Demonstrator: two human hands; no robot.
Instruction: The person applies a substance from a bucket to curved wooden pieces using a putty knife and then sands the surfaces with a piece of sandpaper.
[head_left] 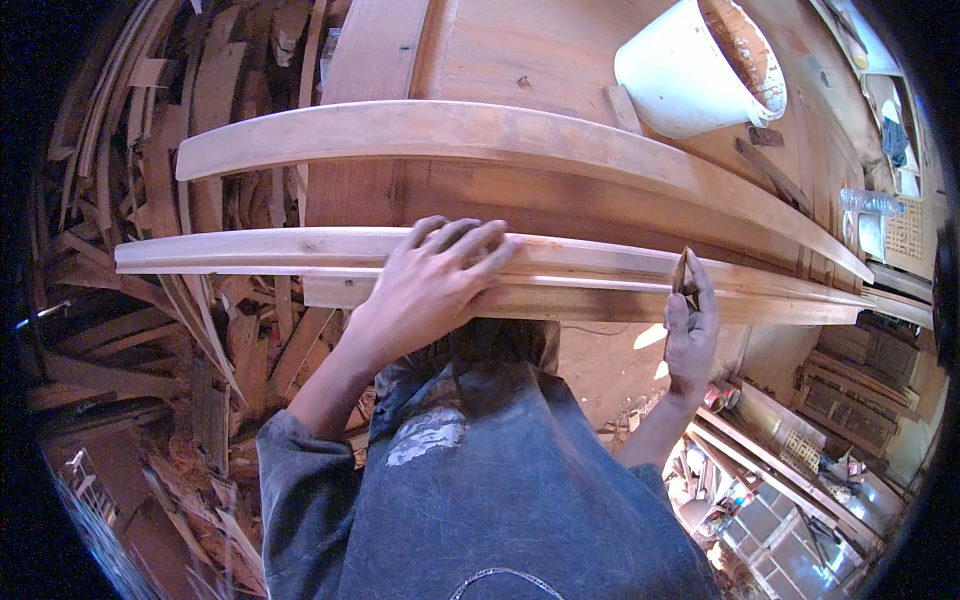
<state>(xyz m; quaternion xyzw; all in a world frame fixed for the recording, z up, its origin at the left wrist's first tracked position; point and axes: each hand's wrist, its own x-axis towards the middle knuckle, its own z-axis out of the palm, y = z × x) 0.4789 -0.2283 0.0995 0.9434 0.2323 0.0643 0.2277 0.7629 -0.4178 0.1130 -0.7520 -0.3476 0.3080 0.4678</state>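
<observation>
from my remote seat the largest thing i see is the wooden workbench point(560, 60), filling the far part of the view. on it stands a white bucket point(690, 65), far and to the right, with a curved plank point(480, 135) lying across in front of it. nearer to me lies the long moulded strip point(250, 252), going from left to right along the near edge of the bench. i judge this strip is light but stiff, a little springy over its length, and its thin edges could chip; it is best to take it near the middle, pressing from above. my left hand point(425, 290) lies flat on it there, fingers spread, pressing and not clenched around it. my right hand point(690, 335) is just near of the strip, further right, pinching a small piece of sandpaper point(681, 272), as far as i can tell, which touches the strip's near edge. scrap wood point(150, 330) is heaped on the left.
</observation>
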